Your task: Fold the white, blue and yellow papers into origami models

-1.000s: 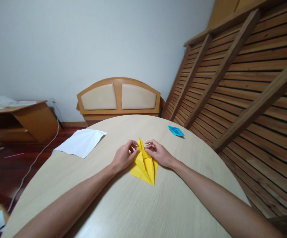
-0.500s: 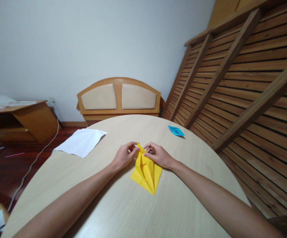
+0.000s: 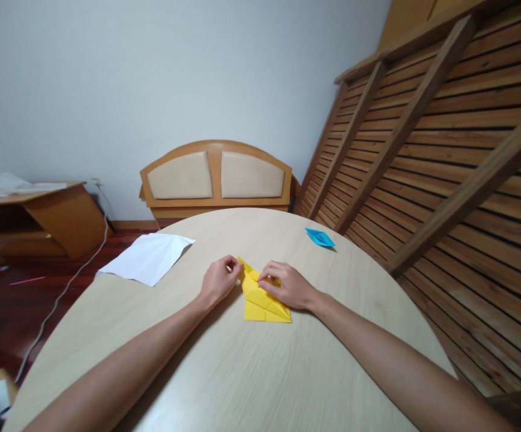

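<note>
A partly folded sheet of yellow paper (image 3: 263, 303) lies on the round table between my hands. My left hand (image 3: 219, 279) pinches its upper left corner between thumb and fingers. Over the paper's upper right part, my right hand (image 3: 287, 283) is closed with thumb and fingertips on a fold. The palm of that hand covers the paper's right edge. Creases run across the sheet, and its lower edge lies flat on the tabletop.
The round wooden table (image 3: 188, 384) carries a white paper sheet (image 3: 146, 259) at the left and a blue folded paper (image 3: 320, 237) at the far right. A headboard (image 3: 215, 174) stands behind the table, and a slatted wooden frame (image 3: 422, 156) leans along the right.
The yellow paper has turned, so its pointed lower end now shows as a straight edge and its open middle folds look flatter. My left hand has shifted slightly left.
</note>
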A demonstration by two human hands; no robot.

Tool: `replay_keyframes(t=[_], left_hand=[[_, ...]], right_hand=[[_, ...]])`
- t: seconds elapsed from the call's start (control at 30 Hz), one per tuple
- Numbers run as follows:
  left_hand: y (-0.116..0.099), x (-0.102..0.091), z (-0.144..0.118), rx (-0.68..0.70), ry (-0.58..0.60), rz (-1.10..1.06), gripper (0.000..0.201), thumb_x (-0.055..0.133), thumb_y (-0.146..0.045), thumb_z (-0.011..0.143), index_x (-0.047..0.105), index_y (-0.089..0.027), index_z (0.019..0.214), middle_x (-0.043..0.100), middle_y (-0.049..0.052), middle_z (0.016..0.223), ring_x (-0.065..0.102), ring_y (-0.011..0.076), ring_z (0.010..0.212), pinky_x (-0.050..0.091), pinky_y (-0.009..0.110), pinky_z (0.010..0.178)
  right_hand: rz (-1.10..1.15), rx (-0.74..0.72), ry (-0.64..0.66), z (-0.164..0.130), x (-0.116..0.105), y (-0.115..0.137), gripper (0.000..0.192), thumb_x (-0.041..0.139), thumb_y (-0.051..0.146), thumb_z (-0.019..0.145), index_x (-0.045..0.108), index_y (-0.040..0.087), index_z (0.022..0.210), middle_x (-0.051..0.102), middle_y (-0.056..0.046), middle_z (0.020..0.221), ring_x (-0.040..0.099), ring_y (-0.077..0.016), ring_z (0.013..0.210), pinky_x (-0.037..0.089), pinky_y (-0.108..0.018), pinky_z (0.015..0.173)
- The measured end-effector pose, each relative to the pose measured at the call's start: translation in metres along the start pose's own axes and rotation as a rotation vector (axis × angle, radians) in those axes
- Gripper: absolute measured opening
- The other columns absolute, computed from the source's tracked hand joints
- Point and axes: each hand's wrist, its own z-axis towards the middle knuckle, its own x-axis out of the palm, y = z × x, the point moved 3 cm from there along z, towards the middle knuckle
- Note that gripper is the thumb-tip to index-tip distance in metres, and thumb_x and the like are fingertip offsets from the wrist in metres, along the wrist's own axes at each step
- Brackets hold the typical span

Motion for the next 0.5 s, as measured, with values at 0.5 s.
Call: replay_keyframes(t=[0.5], left_hand=[[-0.005, -0.011, -0.002, 0.144, -0.162, 0.155, 0.029, 0.054, -0.025, 0.088, 0.06, -0.017, 0.116, 0.065, 0.012, 0.12, 0.061, 0.0269, 0.108, 0.047, 0.042, 0.094]], right_hand=[[-0.087, -0.138, 0.137, -0.004, 0.008, -0.008, 0.018, 0.064, 0.027, 0.09, 0.075, 0.024, 0.103, 0.07, -0.006, 0.107, 0.063, -0.0207, 0.1, 0.045, -0.038, 0.093]])
